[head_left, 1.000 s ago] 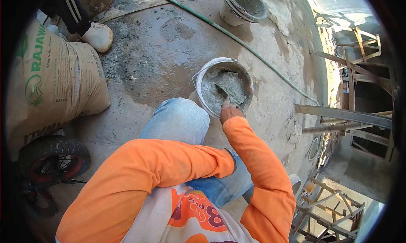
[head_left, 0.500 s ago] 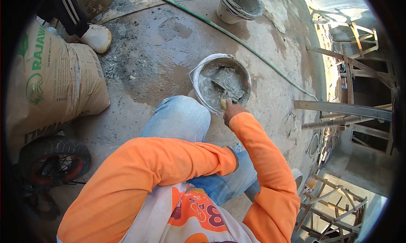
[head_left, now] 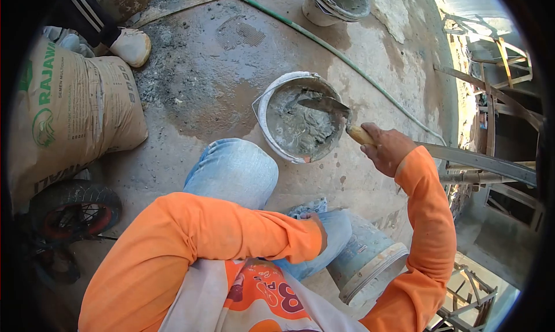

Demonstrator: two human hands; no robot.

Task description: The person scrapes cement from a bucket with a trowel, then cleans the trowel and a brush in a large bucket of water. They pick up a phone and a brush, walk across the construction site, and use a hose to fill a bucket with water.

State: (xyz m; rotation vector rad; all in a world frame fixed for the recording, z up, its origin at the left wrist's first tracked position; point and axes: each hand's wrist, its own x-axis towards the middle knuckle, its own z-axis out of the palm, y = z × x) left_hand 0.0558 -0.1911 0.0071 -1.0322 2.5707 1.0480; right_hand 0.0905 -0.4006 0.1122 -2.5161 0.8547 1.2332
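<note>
My right hand (head_left: 386,148) is wrapped round the wooden handle of a trowel (head_left: 328,104), right of a mortar bucket. The trowel's metal blade reaches over the rim, above the grey wet mortar (head_left: 309,129) inside. The bucket (head_left: 263,119) stands upright on the ground in front of my knee, its wire handle hanging at the left. My left hand (head_left: 316,221) rests by my right thigh, mostly hidden by the orange sleeve; its fingers cannot be made out. A crumpled bluish-grey cloth-like piece (head_left: 312,207) lies next to it.
A second bucket (head_left: 321,15) stands at the top, with a green hose (head_left: 347,60) running past. Cement bags (head_left: 87,109) and a small wheel (head_left: 75,210) are at left, near another person's shoe (head_left: 132,47). Another container (head_left: 370,268) stands beside my leg; timber (head_left: 480,161) is at right.
My right hand has moved right, out past the bucket's rim, with the trowel. The blade has lifted out of the mortar and swung to point left. My left hand stays by the thigh.
</note>
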